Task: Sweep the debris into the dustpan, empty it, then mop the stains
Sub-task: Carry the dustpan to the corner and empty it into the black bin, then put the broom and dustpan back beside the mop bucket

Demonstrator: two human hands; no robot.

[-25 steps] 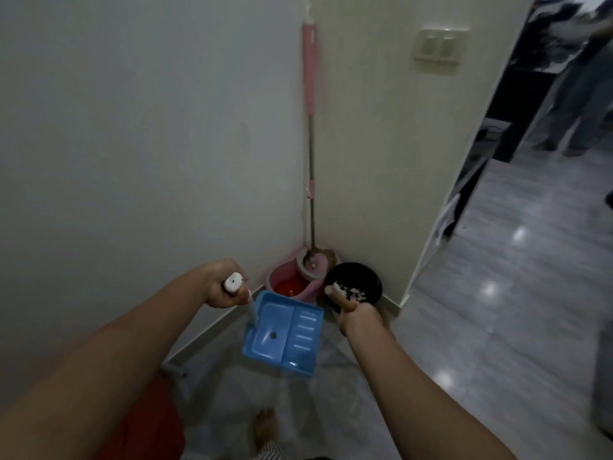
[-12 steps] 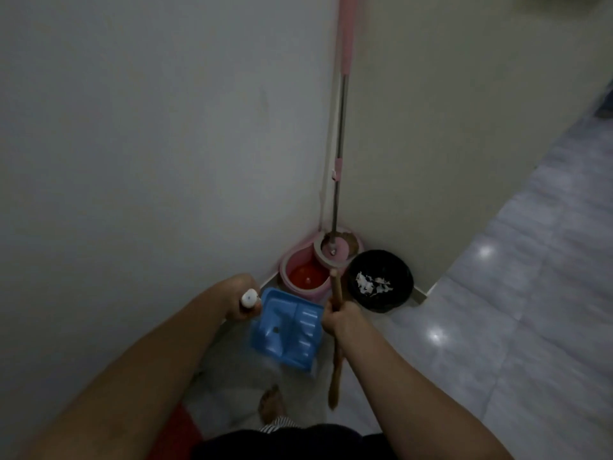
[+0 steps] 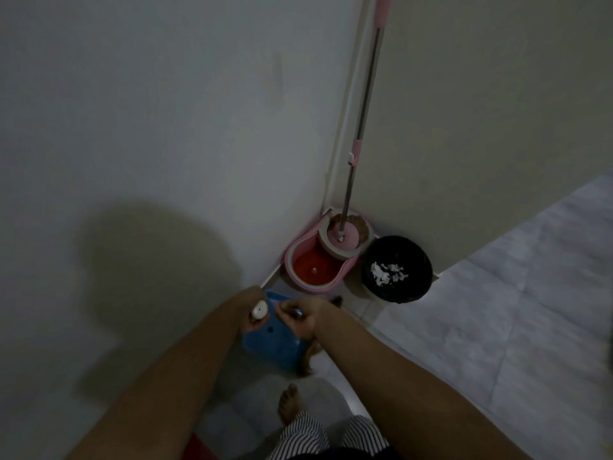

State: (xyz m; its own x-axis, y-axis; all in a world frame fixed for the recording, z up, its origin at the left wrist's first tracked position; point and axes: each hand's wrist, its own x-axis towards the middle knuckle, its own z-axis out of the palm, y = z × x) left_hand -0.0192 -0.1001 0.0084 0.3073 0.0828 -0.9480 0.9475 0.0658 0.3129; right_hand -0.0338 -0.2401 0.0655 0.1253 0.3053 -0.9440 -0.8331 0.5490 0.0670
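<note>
My left hand [image 3: 253, 308] grips the white-capped handle of the blue dustpan [image 3: 275, 343], which hangs low over the floor by the wall. My right hand [image 3: 303, 315] is closed around the broom handle just right of it; brown bristles of the broom [image 3: 310, 355] show below my wrist. The black bin [image 3: 398, 268] stands against the right wall with white debris [image 3: 386, 273] inside. A pink mop bucket [image 3: 318, 260] sits in the corner, and the mop [image 3: 360, 134] stands upright in its spinner.
Two walls meet at the corner behind the bucket. Grey tiled floor [image 3: 517, 310] stretches to the right. My bare foot [image 3: 288, 403] and striped trousers are below the dustpan. Something red lies at the lower left edge.
The view has tilted down and closed in on the corner. My two hands have come together over the dustpan, with the broom drawn in beside it.
</note>
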